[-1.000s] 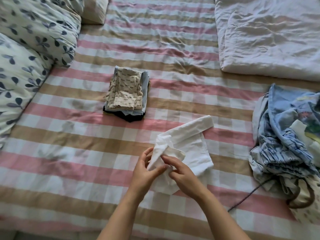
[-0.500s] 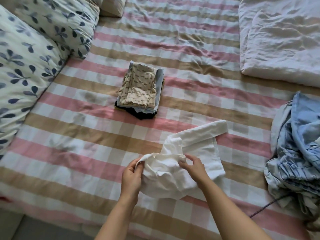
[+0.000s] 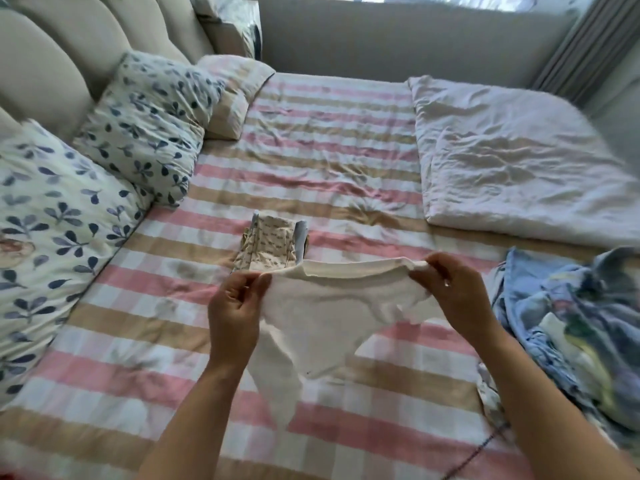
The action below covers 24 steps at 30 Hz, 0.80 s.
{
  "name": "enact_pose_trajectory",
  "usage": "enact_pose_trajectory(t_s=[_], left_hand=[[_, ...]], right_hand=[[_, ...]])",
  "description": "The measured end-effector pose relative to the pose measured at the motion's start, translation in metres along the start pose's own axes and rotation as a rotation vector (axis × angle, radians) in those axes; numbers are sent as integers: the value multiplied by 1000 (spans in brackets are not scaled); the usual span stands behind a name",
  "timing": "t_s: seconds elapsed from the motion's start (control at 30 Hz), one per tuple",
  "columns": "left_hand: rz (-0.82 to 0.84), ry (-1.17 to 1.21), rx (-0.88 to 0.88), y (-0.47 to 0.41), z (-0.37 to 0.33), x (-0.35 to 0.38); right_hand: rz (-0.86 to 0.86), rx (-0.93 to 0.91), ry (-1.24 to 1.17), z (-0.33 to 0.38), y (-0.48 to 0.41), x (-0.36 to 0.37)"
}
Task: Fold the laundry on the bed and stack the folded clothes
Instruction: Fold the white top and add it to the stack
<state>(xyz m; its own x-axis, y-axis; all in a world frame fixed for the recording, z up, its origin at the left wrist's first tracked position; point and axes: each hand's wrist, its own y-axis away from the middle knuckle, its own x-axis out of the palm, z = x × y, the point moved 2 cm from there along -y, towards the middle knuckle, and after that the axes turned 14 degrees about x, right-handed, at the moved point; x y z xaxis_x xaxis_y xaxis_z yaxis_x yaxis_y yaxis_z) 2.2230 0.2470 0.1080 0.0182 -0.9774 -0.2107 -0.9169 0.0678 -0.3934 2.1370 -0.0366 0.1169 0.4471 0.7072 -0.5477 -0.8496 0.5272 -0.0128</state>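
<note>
The person is holding a small white garment (image 3: pixel 329 306) up over the middle of the bed, its top hem pulled into a line between both hands. The left hand (image 3: pixel 239 303) is pinching the hem's end at nine o'clock, thumb and fingers curled onto the cloth. The right hand (image 3: pixel 457 292) is gripping the other end at three o'clock, fingers bunched round a fold of it. From the hem the cloth is hanging towards six o'clock and narrowing into one long strip (whether its tip is touching the sheet I cannot tell).

Just past the garment, at twelve o'clock from the left hand, the stack of folded clothes (image 3: pixel 273 247) is lying on the pink and tan checked sheet (image 3: pixel 346 168); a beige printed piece is lying on top, and a pale blue edge is peeking out on its three o'clock side. The garment's hem is covering the stack's near edge in this view.

At three o'clock from the right hand, a crumpled heap of blue unfolded laundry (image 3: pixel 571 327) is waiting at the bed's edge. A rumpled white duvet (image 3: pixel 519 161) is taking up the bed's two o'clock corner. Two leaf-print pillows (image 3: pixel 145 126) are leaning along the nine to eleven o'clock side, and a checked pillow (image 3: pixel 235 91) is lying beside them.
</note>
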Motion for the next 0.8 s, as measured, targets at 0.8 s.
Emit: enact_pose_trajectory(t_s=[0.8], left_hand=[[563, -72, 42, 7, -87, -77]], right_hand=[[179, 214, -99, 43, 127, -68]])
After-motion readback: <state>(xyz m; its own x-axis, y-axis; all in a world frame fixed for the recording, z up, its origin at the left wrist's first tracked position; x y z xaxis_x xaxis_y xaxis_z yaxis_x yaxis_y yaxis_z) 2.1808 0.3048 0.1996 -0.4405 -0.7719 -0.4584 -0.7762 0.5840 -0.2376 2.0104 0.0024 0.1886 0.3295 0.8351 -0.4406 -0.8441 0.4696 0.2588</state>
